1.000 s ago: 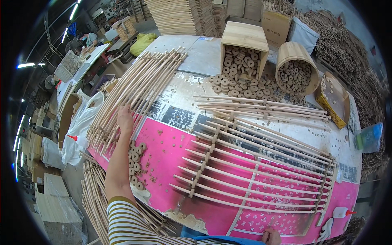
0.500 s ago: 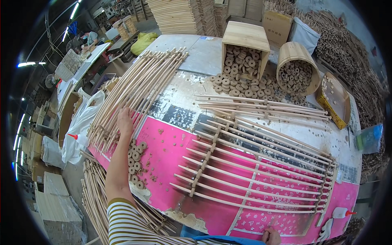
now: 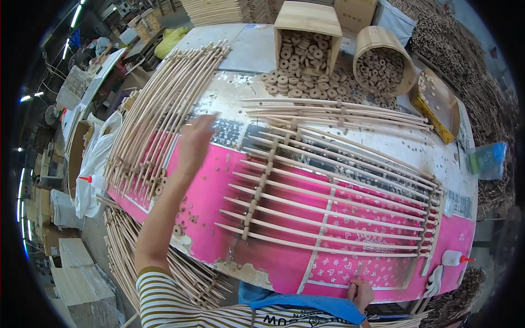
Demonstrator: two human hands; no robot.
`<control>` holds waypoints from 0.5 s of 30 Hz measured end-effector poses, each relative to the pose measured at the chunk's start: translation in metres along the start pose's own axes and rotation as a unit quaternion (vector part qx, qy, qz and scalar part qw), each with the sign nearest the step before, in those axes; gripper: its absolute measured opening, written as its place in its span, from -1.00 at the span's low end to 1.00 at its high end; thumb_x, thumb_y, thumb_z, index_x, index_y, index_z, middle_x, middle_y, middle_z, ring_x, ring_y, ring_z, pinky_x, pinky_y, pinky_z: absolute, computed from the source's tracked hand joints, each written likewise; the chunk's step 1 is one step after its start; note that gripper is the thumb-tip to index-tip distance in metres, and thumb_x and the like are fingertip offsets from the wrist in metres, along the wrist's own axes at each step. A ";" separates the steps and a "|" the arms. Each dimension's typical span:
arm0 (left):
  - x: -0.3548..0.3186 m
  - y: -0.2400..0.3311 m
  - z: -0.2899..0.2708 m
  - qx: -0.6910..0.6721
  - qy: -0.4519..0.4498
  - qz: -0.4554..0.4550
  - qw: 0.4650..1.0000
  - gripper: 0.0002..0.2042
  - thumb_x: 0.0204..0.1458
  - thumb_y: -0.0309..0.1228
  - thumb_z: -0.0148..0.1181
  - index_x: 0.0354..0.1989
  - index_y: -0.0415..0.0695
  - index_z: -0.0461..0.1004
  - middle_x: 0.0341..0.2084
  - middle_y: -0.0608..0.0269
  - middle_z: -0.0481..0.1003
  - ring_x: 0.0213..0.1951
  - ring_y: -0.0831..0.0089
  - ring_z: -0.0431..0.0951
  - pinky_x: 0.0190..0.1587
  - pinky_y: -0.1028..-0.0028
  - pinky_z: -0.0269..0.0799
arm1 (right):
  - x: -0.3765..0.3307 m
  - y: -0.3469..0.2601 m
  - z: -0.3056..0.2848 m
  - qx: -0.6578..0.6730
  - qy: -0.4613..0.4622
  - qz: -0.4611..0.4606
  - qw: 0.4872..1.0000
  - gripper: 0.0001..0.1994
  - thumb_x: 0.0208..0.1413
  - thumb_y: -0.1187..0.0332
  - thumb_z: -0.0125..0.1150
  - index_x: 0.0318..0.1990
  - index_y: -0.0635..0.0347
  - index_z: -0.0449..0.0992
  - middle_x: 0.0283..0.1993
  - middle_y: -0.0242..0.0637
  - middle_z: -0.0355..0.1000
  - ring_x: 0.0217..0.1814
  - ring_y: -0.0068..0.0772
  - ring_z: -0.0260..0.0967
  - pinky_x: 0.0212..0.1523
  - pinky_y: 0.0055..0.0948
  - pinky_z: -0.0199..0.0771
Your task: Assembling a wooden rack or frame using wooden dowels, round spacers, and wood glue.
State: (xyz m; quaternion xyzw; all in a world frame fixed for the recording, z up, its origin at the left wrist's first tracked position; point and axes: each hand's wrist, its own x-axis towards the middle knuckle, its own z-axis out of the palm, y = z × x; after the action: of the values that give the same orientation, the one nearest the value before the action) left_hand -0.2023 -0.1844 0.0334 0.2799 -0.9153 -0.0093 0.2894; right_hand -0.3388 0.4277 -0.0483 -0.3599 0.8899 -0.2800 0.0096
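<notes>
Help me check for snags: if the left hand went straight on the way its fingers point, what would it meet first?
Probably the spilled pile of wooden rings before the square wooden box, the left hand pointing up and right over bare tabletop; its height is unclear.

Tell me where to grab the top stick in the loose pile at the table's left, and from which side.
Grip the stick pile partway along a top stick, coming from above on the side of the left hand. The sticks lie long, thin and nearly parallel, fanning toward the far end, so fingers probably best pinch one across its width.

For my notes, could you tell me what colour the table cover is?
Bright pink table cover, worn pale in patches; head view.
</notes>
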 end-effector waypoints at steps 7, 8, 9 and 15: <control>0.036 0.139 0.084 -0.140 -0.053 0.158 0.976 -0.65 0.13 -0.52 0.18 0.11 -0.05 0.58 -0.01 0.23 0.62 0.07 0.19 0.61 0.17 0.14 0.42 | 0.002 0.000 -0.002 0.018 0.010 -0.020 1.000 -0.94 0.11 0.51 0.33 -0.26 0.15 0.61 -0.53 -0.25 0.38 -0.57 -0.23 0.35 -0.54 -0.27 0.31; 0.041 0.149 0.094 -0.149 -0.085 0.155 0.973 -0.64 0.11 -0.56 0.16 0.10 -0.05 0.58 -0.01 0.24 0.62 0.10 0.22 0.59 0.21 0.16 0.40 | 0.003 -0.001 -0.002 0.024 0.010 -0.029 0.999 -0.93 0.10 0.51 0.34 -0.26 0.16 0.61 -0.54 -0.25 0.38 -0.57 -0.22 0.35 -0.54 -0.26 0.30; 0.046 0.158 0.108 -0.147 -0.084 0.172 0.970 -0.63 0.10 -0.57 0.16 0.10 -0.04 0.58 -0.01 0.25 0.62 0.11 0.23 0.58 0.22 0.17 0.38 | 0.003 0.000 -0.003 0.023 0.012 -0.028 0.999 -0.93 0.10 0.51 0.34 -0.26 0.16 0.61 -0.54 -0.25 0.38 -0.57 -0.22 0.35 -0.54 -0.26 0.30; 0.064 0.193 0.162 -0.103 -0.167 0.190 0.962 -0.57 0.02 -0.63 0.18 0.10 -0.03 0.60 -0.03 0.18 0.62 0.10 0.20 0.60 0.20 0.17 0.42 | 0.000 0.005 -0.001 0.015 0.002 -0.043 0.999 -0.94 0.11 0.53 0.36 -0.28 0.17 0.63 -0.56 -0.26 0.36 -0.64 -0.32 0.29 -0.59 -0.32 0.24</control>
State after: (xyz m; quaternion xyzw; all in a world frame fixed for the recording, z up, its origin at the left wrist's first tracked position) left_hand -0.4304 -0.0789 -0.0336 0.0644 -0.9810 -0.0952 0.1563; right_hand -0.3419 0.4312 -0.0505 -0.3967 0.8695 -0.2943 0.0010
